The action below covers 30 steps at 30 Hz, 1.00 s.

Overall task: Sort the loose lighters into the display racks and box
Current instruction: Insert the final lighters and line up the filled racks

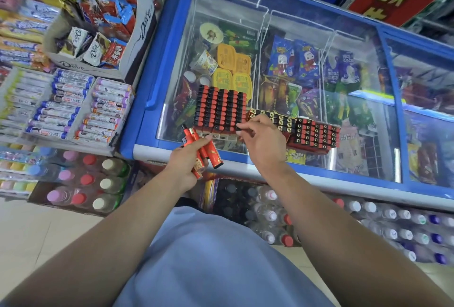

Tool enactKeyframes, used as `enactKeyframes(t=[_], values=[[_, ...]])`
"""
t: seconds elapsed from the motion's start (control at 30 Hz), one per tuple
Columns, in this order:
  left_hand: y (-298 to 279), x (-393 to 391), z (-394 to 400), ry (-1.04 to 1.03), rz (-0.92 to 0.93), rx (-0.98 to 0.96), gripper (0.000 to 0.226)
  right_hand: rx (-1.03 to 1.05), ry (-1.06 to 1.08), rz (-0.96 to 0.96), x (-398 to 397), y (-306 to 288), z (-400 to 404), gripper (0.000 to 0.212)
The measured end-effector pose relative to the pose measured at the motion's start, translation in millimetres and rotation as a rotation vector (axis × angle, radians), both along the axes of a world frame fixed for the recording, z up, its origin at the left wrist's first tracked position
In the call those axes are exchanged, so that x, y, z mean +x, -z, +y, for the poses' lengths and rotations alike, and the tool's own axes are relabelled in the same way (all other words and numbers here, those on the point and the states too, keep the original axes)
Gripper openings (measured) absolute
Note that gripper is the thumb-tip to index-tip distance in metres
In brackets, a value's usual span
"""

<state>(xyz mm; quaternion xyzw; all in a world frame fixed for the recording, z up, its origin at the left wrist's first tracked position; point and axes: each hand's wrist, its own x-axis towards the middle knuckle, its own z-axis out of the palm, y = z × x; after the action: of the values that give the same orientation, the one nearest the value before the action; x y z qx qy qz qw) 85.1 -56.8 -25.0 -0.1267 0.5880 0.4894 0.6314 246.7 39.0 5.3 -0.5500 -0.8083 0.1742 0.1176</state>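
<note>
Left hand [183, 161]: fingers curled round a bunch of loose lighters [202, 150], red-orange, smooth and cylindrical with gold print, metal tops pointing away past the fingertips, bases jutting out toward the right. Held as a fan rather than a tight bundle, probably so that one can be drawn off at a time.

Right hand [261, 143]: thumb and forefinger narrowed to a pinch at the near right corner of the big rack [219, 110], other fingers loosely bent. Cannot tell whether a lighter sits inside that pinch or the fingertips only touch the row (the spot is small and dark).

Just beyond the right fingertips, the big rack: tight rows of black-capped lighters with orange bodies, glossy plastic, standing packed on end. Under and behind the right knuckles, a second rack [275, 118] with black tops and gold rings. Farther right of the fingers, a third rack [317, 134], red and black, dotted with round holes. No box told apart from the racks with any certainty.

All three lying on the freezer lid [307, 44], flat clear glass in a blue frame, likely used as a handy work surface at waist height, close to the front edge within reach of both hands. Below the glass, wrapped ice creams in crinkly packets.

Judged step: seating one lighter into the big rack's near row, with the bunch waiting beside the left fingertips.
</note>
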Motion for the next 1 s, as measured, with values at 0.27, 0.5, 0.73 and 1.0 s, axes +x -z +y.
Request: enactKeyframes(t=[0.27,0.5,0.73,1.0], values=[[1,1,-1,0.012,0.002,0.0,0.039,-0.052,0.063,-0.001,-4,-5,-10,0.034],[0,2,-3,0.031,-0.002,0.0,0.038,-1.33,0.729,0.77,3,-9,-38,0.014],[2,-8,-14,-0.016,-0.011,-0.007,0.049,-1.653,0.807,0.966,3,25,-48,0.011],[6,-23,-24,-0.018,-0.031,0.008,0.031,-1.314,0.52,0.647,-29,-17,-41,0.027]])
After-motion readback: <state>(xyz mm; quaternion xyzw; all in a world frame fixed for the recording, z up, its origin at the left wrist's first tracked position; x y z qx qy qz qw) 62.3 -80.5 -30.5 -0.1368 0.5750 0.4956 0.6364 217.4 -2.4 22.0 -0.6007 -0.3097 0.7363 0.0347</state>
